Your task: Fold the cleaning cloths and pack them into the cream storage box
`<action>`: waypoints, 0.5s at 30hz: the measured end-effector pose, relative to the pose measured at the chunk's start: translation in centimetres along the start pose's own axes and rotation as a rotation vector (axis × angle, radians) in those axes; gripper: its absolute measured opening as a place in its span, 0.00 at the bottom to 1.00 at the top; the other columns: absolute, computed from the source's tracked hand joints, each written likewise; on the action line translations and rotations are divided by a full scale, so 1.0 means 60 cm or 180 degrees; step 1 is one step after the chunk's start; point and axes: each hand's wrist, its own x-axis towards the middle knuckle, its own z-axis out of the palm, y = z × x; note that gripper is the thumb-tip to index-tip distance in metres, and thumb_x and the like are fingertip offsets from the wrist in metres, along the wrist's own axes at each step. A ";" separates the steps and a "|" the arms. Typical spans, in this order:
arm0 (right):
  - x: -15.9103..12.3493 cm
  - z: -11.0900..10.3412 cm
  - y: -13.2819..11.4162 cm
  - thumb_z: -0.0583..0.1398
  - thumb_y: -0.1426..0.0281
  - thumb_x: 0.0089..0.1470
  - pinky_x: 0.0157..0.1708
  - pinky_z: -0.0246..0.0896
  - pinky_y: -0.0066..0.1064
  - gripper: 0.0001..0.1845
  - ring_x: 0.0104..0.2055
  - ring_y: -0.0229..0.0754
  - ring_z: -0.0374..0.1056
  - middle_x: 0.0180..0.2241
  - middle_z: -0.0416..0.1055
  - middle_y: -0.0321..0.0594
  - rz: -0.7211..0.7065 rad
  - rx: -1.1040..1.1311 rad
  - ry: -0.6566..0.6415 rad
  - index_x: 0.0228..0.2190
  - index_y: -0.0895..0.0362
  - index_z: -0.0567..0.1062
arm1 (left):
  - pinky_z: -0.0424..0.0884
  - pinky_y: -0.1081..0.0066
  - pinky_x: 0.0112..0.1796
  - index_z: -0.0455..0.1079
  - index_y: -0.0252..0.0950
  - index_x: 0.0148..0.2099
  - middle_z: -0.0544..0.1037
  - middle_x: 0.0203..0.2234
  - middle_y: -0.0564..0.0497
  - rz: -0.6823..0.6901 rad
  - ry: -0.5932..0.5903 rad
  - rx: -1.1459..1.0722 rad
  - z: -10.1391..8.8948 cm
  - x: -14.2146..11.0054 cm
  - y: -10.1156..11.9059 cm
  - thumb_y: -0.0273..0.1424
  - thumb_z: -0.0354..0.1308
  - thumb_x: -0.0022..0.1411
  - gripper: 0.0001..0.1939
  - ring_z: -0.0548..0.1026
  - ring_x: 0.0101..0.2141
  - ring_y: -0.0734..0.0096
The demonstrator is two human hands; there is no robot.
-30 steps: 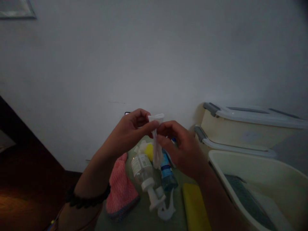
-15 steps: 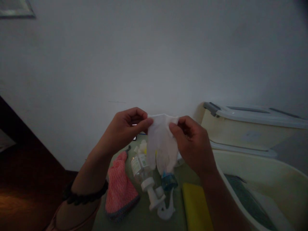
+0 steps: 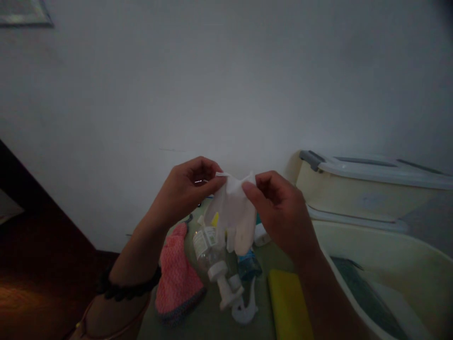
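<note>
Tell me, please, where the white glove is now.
In the head view, the white glove hangs near the centre, between the left hand and the right hand, partly hiding the blue bottle.

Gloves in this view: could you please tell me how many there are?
1: a white glove, pinched at its top by the left hand and right hand; others may be hidden.

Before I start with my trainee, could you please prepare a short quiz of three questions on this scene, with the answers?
1. True or false: only one hand holds the white glove.
2. Which thing lies just left of the pump bottle?
3. Fill the gap: the beaded bracelet is ____ in colour.

Key: 1. False; the left hand and right hand both hold it. 2. The pink cloth. 3. Black.
</note>
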 end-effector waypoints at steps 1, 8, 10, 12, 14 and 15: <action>-0.001 0.003 -0.001 0.59 0.67 0.52 0.23 0.53 0.25 0.08 0.23 0.32 0.56 0.21 0.60 0.29 -0.0053 -0.0032 0.0021 0.26 0.55 0.65 | 0.66 0.80 0.25 0.68 0.33 0.31 0.70 0.24 0.56 0.0011 -0.0020 0.0022 0.004 -0.001 0.000 0.29 0.64 0.51 0.08 0.68 0.25 0.79; -0.005 0.019 -0.008 0.60 0.74 0.50 0.26 0.54 0.26 0.06 0.24 0.32 0.59 0.23 0.62 0.30 -0.0654 -0.1059 0.0375 0.26 0.57 0.66 | 0.64 0.80 0.22 0.62 0.34 0.31 0.67 0.23 0.57 -0.0024 -0.0256 0.0012 0.024 -0.003 -0.001 0.28 0.61 0.53 0.09 0.65 0.22 0.81; -0.004 0.015 -0.006 0.61 0.75 0.48 0.27 0.55 0.27 0.05 0.26 0.33 0.60 0.24 0.65 0.32 -0.0820 -0.1338 0.0527 0.26 0.58 0.67 | 0.65 0.80 0.23 0.62 0.35 0.31 0.67 0.23 0.57 -0.0050 -0.0268 -0.0071 0.019 -0.002 -0.002 0.30 0.62 0.53 0.09 0.66 0.22 0.81; -0.001 0.009 -0.001 0.61 0.76 0.48 0.27 0.56 0.28 0.04 0.26 0.34 0.61 0.25 0.66 0.33 -0.0845 -0.1451 0.0669 0.27 0.58 0.68 | 0.66 0.79 0.24 0.63 0.34 0.31 0.67 0.23 0.57 -0.0044 -0.0221 -0.0123 0.011 0.000 -0.004 0.30 0.62 0.53 0.10 0.67 0.23 0.80; 0.001 0.003 0.004 0.61 0.76 0.48 0.27 0.57 0.27 0.04 0.25 0.34 0.62 0.24 0.66 0.33 -0.0743 -0.1450 0.0768 0.27 0.58 0.69 | 0.66 0.80 0.25 0.63 0.34 0.31 0.68 0.23 0.57 -0.0028 -0.0134 -0.0111 0.002 0.001 -0.007 0.29 0.62 0.53 0.09 0.68 0.23 0.80; 0.002 0.001 0.006 0.61 0.75 0.48 0.26 0.57 0.27 0.04 0.24 0.34 0.62 0.23 0.66 0.32 -0.0689 -0.1438 0.0802 0.27 0.58 0.69 | 0.66 0.80 0.25 0.63 0.34 0.32 0.68 0.23 0.57 -0.0026 -0.0095 -0.0092 -0.001 0.002 -0.008 0.29 0.62 0.53 0.09 0.68 0.23 0.81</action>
